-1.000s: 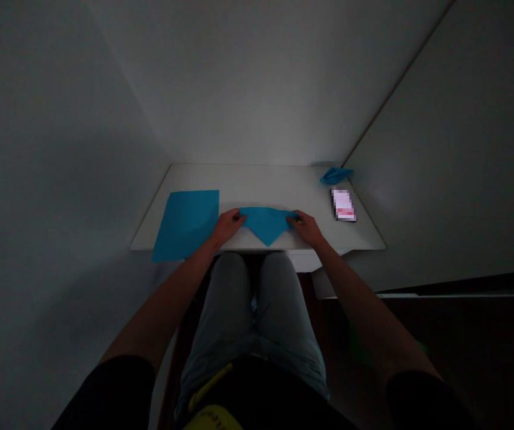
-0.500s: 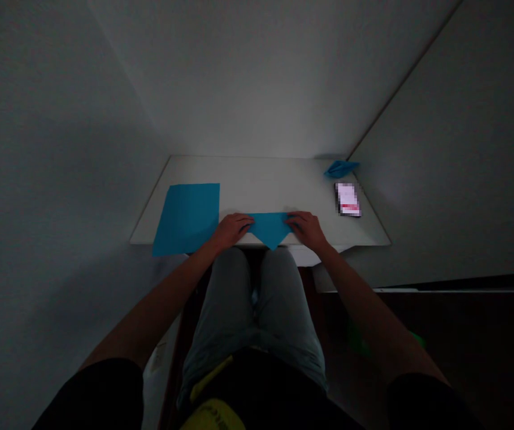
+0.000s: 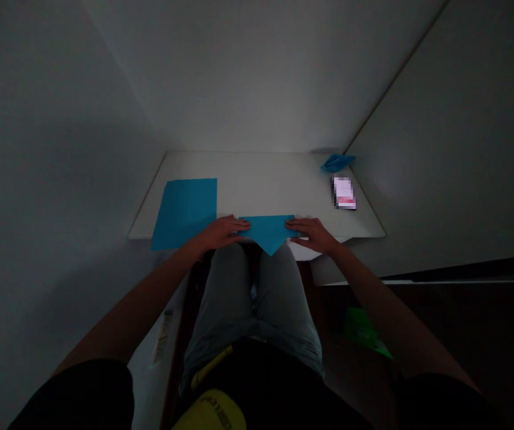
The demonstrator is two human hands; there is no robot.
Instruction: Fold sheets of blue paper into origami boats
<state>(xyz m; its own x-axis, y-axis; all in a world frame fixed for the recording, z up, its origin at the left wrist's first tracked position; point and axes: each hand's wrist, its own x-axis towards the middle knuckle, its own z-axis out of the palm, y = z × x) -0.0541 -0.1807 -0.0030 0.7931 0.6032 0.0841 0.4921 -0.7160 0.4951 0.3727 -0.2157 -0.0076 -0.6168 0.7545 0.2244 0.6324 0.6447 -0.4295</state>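
Two hands (image 3: 224,232) (image 3: 314,234) (fingers (image 3: 299,223) extended) rest on one folded blue paper (image 3: 269,230) near one flat sheet (image 3: 186,212).

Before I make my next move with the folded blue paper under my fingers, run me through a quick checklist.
1. Left hand on the left end of the folded blue paper with a triangular flap: ok.
2. Right hand on its right end: ok.
3. Flap fully over the white rectangular tabletop: not ok, its tip juts past the front edge.
4. Flat blue paper sheet apart from the folded paper: ok, to its left.
5. Black-edged phone with lit screen away from both hands: ok.
6. Creases sharp: cannot tell, too dim.
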